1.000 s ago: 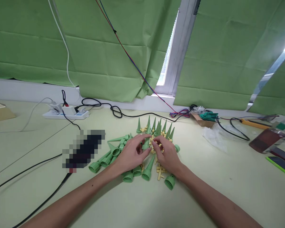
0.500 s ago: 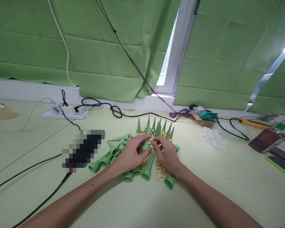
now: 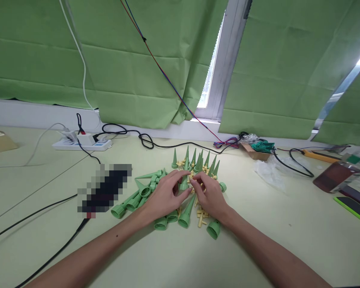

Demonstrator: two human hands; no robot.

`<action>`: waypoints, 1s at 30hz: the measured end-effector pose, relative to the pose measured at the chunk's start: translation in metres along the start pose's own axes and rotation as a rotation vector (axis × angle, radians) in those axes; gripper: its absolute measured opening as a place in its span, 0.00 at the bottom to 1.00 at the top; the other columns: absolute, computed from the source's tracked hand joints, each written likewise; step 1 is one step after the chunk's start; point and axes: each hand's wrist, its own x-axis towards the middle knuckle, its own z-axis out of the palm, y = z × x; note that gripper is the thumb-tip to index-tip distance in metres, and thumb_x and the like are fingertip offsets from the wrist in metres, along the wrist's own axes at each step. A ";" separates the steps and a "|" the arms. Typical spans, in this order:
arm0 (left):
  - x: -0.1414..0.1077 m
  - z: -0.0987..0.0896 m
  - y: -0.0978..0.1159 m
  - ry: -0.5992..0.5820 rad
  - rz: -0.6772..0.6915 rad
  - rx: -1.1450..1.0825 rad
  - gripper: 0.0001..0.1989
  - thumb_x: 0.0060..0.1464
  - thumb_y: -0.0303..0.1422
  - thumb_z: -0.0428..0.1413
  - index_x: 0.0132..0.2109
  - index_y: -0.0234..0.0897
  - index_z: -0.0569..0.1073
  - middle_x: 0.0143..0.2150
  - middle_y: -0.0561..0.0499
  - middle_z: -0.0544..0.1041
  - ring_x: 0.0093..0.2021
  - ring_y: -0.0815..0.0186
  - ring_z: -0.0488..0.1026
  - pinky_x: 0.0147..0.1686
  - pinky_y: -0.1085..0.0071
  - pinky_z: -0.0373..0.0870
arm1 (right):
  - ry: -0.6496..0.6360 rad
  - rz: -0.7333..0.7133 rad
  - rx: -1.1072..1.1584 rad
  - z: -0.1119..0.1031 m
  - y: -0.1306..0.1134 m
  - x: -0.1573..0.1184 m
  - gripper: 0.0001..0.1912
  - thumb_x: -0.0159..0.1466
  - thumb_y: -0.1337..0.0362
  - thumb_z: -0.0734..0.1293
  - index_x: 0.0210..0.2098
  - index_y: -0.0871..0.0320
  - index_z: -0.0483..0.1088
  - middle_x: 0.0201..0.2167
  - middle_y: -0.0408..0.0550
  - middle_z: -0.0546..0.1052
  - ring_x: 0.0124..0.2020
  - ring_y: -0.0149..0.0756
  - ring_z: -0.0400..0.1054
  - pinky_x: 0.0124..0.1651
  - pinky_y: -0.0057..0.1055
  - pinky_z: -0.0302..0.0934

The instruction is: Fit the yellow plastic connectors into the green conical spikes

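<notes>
We see both hands at work over a pile of green cones (image 3: 185, 216) and yellow pieces (image 3: 201, 219) in the middle of the worktop (image 3: 123, 262). The left hand (image 3: 168, 193) arches in from the left, thumb and forefinger curved with a gap between their tips; one cone shows in that gap, but we can't make out whether the grip has hold of it. The right hand (image 3: 212, 194) faces it, thumb and forefinger bent towards each other above the yellow pieces; the tips are too small for us to say whether this grip is pinching anything. Beyond the hands we find several cones upright, points up, with yellow pieces among their bases. More cones lie on their sides left of and below the left hand, and one rests near the right wrist, its open end towards us. Farther out we note a power strip (image 3: 104, 145) and a pixelated dark object (image 3: 112, 187) on the left, and a small box (image 3: 256, 153), clear plastic (image 3: 270, 176) and a bottle (image 3: 337, 177) on the right.
</notes>
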 end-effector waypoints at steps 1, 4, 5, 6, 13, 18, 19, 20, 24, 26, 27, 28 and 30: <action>0.000 0.000 0.000 0.003 0.006 0.005 0.17 0.59 0.37 0.54 0.55 0.41 0.67 0.39 0.52 0.71 0.26 0.71 0.65 0.28 0.72 0.65 | -0.001 0.002 0.001 0.000 0.000 0.000 0.08 0.70 0.63 0.59 0.35 0.56 0.65 0.28 0.43 0.71 0.26 0.32 0.64 0.33 0.29 0.58; 0.000 0.000 0.000 0.000 0.030 0.027 0.16 0.60 0.36 0.53 0.54 0.41 0.68 0.41 0.51 0.71 0.26 0.71 0.65 0.29 0.72 0.65 | -0.003 0.013 0.001 0.000 0.000 0.000 0.08 0.70 0.63 0.59 0.34 0.56 0.64 0.27 0.42 0.70 0.25 0.32 0.63 0.32 0.29 0.58; 0.000 0.000 0.000 -0.001 0.036 0.034 0.16 0.60 0.36 0.53 0.54 0.42 0.68 0.41 0.51 0.71 0.27 0.71 0.65 0.29 0.72 0.65 | -0.005 0.017 0.000 0.000 0.000 0.000 0.08 0.70 0.63 0.59 0.34 0.56 0.64 0.26 0.42 0.70 0.25 0.32 0.63 0.32 0.29 0.57; 0.000 0.000 0.001 -0.002 0.040 0.041 0.15 0.60 0.36 0.53 0.54 0.42 0.68 0.41 0.51 0.71 0.27 0.71 0.65 0.29 0.72 0.65 | -0.009 0.020 -0.001 0.000 -0.001 0.000 0.08 0.70 0.63 0.59 0.34 0.56 0.64 0.26 0.42 0.70 0.25 0.32 0.63 0.31 0.28 0.57; 0.000 -0.002 0.002 -0.017 0.050 0.089 0.15 0.62 0.38 0.51 0.54 0.42 0.68 0.41 0.51 0.70 0.26 0.71 0.65 0.29 0.71 0.64 | -0.004 0.037 -0.017 -0.001 -0.003 0.001 0.09 0.69 0.63 0.59 0.33 0.56 0.64 0.24 0.41 0.70 0.23 0.31 0.63 0.30 0.28 0.56; -0.001 -0.002 0.001 -0.024 0.079 0.150 0.17 0.63 0.39 0.50 0.56 0.41 0.67 0.42 0.50 0.69 0.25 0.72 0.63 0.31 0.70 0.64 | 0.006 0.031 -0.038 -0.002 -0.004 0.002 0.12 0.70 0.62 0.59 0.29 0.56 0.62 0.21 0.40 0.68 0.22 0.31 0.61 0.28 0.28 0.54; -0.001 -0.002 0.000 -0.026 0.085 0.158 0.17 0.63 0.39 0.50 0.56 0.41 0.66 0.43 0.50 0.69 0.25 0.71 0.63 0.31 0.70 0.64 | 0.007 0.029 -0.044 -0.002 -0.004 0.003 0.12 0.70 0.61 0.59 0.29 0.56 0.62 0.21 0.40 0.67 0.21 0.31 0.60 0.28 0.28 0.53; -0.001 -0.002 0.000 -0.025 0.090 0.164 0.17 0.63 0.39 0.50 0.57 0.41 0.66 0.43 0.50 0.69 0.25 0.71 0.63 0.30 0.70 0.64 | 0.008 0.028 -0.049 -0.002 -0.004 0.003 0.13 0.70 0.61 0.59 0.28 0.56 0.62 0.21 0.40 0.67 0.21 0.31 0.60 0.27 0.28 0.53; -0.002 -0.002 0.001 -0.025 0.098 0.189 0.17 0.63 0.38 0.49 0.57 0.41 0.66 0.44 0.49 0.68 0.26 0.71 0.64 0.30 0.71 0.64 | 0.012 0.015 -0.072 -0.002 -0.003 0.003 0.16 0.70 0.60 0.58 0.26 0.55 0.58 0.19 0.39 0.63 0.20 0.30 0.57 0.26 0.28 0.51; -0.002 -0.002 0.001 -0.033 0.103 0.198 0.17 0.63 0.37 0.49 0.57 0.41 0.65 0.45 0.48 0.68 0.29 0.69 0.66 0.30 0.72 0.64 | 0.009 0.008 -0.087 -0.001 -0.002 0.003 0.18 0.70 0.60 0.58 0.24 0.55 0.56 0.18 0.38 0.60 0.19 0.30 0.55 0.26 0.28 0.49; -0.002 -0.002 0.001 -0.037 0.104 0.202 0.18 0.63 0.37 0.50 0.58 0.41 0.65 0.45 0.48 0.68 0.31 0.68 0.67 0.30 0.72 0.64 | 0.005 0.004 -0.095 -0.001 -0.002 0.003 0.18 0.71 0.60 0.57 0.24 0.55 0.54 0.18 0.38 0.59 0.19 0.29 0.54 0.25 0.29 0.48; -0.003 -0.002 0.001 -0.039 0.106 0.204 0.18 0.62 0.37 0.50 0.58 0.41 0.65 0.45 0.48 0.68 0.32 0.67 0.68 0.30 0.72 0.64 | 0.003 0.000 -0.103 -0.001 -0.001 0.002 0.19 0.71 0.60 0.57 0.23 0.55 0.53 0.18 0.38 0.58 0.19 0.29 0.52 0.25 0.29 0.47; -0.003 -0.002 0.001 -0.040 0.106 0.206 0.18 0.63 0.36 0.50 0.59 0.41 0.64 0.46 0.48 0.68 0.34 0.66 0.68 0.30 0.72 0.64 | 0.000 -0.009 -0.119 0.000 0.000 0.002 0.19 0.71 0.61 0.56 0.23 0.55 0.52 0.17 0.37 0.56 0.18 0.29 0.51 0.25 0.29 0.45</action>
